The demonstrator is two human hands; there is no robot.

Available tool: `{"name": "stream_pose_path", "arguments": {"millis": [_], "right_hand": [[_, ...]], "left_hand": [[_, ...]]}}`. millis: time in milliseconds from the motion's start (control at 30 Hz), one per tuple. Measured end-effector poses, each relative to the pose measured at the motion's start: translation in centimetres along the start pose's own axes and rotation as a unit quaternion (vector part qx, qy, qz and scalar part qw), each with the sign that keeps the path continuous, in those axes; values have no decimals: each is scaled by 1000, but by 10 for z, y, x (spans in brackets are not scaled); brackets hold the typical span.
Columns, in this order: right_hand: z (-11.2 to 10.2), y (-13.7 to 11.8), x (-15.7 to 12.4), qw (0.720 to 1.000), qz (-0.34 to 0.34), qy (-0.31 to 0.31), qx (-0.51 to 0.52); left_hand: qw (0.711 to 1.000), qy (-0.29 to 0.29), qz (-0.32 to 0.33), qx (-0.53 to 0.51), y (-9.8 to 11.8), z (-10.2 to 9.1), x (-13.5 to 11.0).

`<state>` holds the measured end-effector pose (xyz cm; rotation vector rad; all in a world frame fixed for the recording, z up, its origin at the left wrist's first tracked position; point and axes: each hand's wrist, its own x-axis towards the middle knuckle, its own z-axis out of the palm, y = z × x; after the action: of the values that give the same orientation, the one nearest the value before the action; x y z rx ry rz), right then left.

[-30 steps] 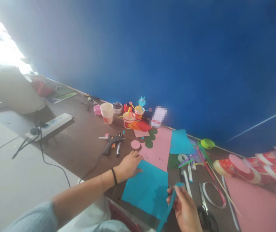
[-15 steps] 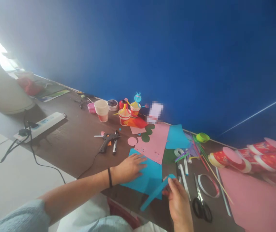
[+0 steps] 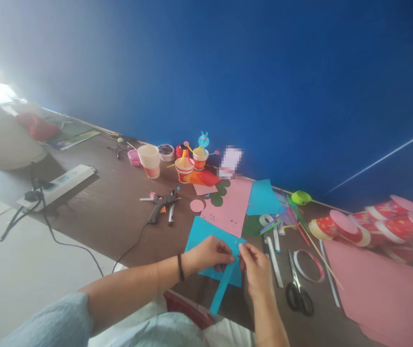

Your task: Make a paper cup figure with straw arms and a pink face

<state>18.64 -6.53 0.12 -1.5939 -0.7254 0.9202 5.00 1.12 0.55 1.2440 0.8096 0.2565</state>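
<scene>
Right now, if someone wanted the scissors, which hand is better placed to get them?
Probably the right hand: the scissors lie on its outer side. The left hand is farther away, with the right one between. Both hands are at the blue strip, though.

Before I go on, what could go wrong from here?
The blue strip is thin and its lower end is free, while the left hand and right hand meet at its upper end; an uneven pull might crease it.
The glue gun's cord runs toward the table edge near the left forearm; a snag could drag the glue gun.
The scissors lie right of the right hand; a wide sweep might knock them.
</scene>
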Motion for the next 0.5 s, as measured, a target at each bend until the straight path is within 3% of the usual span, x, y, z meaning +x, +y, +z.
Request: {"name": "stream_pose_path", "arguments": {"millis": [133,233,300,400,500], "right_hand": [[-4,-1,12,999,-16,28,3],[-6,-6,9,996,-57,56,-27],[-6,-7,-1,987,-126,67,-77],[-6,-5,-21,955,-252,-7,-157],[-9,-2,-34,920,-319,-84,-210]], "left_hand": [[999,-21,-23,-15,-2,1,-3],[996,17,-37,-74,1,-1,-3],[991,48,-34,-117,5,-4,-2],[986,74,-14,-150,12,-9,-2],[986,79,-3,-146,15,-9,-4]]}}
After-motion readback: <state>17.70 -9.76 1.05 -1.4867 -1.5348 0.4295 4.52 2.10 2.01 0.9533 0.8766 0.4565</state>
